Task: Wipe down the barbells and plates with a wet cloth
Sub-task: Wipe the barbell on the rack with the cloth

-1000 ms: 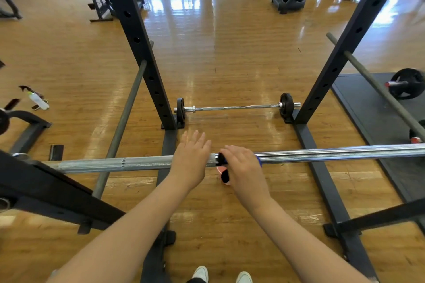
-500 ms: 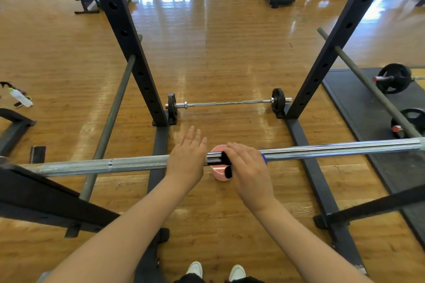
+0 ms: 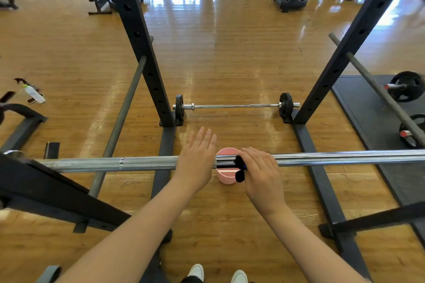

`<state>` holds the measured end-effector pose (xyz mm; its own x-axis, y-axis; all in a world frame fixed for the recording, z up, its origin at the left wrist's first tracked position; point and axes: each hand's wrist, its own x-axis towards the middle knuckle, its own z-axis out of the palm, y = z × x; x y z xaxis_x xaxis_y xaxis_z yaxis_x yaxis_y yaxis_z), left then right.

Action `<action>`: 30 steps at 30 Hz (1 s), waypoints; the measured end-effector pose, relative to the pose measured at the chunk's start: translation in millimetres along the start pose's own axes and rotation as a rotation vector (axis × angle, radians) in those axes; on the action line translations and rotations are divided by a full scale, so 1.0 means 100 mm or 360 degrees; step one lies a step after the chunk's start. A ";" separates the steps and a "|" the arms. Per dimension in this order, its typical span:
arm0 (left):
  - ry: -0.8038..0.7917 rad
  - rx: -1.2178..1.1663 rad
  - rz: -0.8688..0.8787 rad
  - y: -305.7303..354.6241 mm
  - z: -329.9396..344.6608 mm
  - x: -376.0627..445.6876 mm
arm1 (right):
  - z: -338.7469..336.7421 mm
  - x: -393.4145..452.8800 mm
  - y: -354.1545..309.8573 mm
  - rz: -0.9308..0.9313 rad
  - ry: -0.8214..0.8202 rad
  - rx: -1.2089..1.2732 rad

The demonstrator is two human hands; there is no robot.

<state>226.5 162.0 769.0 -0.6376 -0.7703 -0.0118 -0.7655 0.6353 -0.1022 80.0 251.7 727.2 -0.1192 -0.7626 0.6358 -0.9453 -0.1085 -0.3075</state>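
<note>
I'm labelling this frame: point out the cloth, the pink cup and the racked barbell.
cloth (image 3: 239,163), head view, dark fold beside the right hand.
pink cup (image 3: 226,178), head view, side wall below the bar.
racked barbell (image 3: 147,163), head view, knurled shaft.

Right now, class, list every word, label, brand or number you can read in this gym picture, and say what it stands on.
No text can be read anywhere.
Bar under the right hand and left hand: no marking visible.
Cloth: plain dark.
Pink cup: no print visible.
Floor plates: any lettering is too small to read.
Spray bottle: any label is too blurred to read.
</note>
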 end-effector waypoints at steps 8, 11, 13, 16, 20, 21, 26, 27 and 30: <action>0.0360 -0.0122 0.0070 -0.02 0.16 0.00 | 0.20 0.08 -0.28 -0.0121 -0.0218 0.0018; 0.0065 -0.0156 0.0038 0.00 0.08 -0.02 | 0.16 0.04 -0.14 -0.0130 -0.0191 0.0008; -0.0011 -0.0150 0.0059 -0.01 0.05 0.02 | 0.09 0.02 -0.05 -0.0106 -0.0092 0.0003; -0.0122 -0.0138 0.0095 -0.06 -0.02 0.08 | -0.05 0.03 0.01 -0.0089 0.0038 0.0039; 0.0024 -0.0003 0.0157 -0.06 0.02 0.04 | -0.07 0.08 -0.08 0.0047 0.0076 0.0066; 0.0147 0.0036 0.0164 -0.07 0.04 0.01 | -0.01 0.09 -0.15 0.0052 0.0031 0.0083; 0.0458 -0.0065 0.0191 -0.08 0.15 -0.01 | 0.23 0.05 -0.26 -0.0124 -0.0229 0.0056; 0.0458 -0.0071 0.0193 -0.08 0.15 -0.01 | 0.20 0.03 -0.19 -0.0110 -0.0215 0.0056; 0.0453 -0.0075 0.0187 -0.08 0.18 0.01 | 0.00 0.01 0.03 -0.0065 -0.0005 0.0042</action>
<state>233.4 155.6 752.2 -0.7155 -0.6489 0.2588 -0.6840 0.7261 -0.0703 77.4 250.8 726.9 -0.0800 -0.7592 0.6460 -0.9411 -0.1561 -0.2999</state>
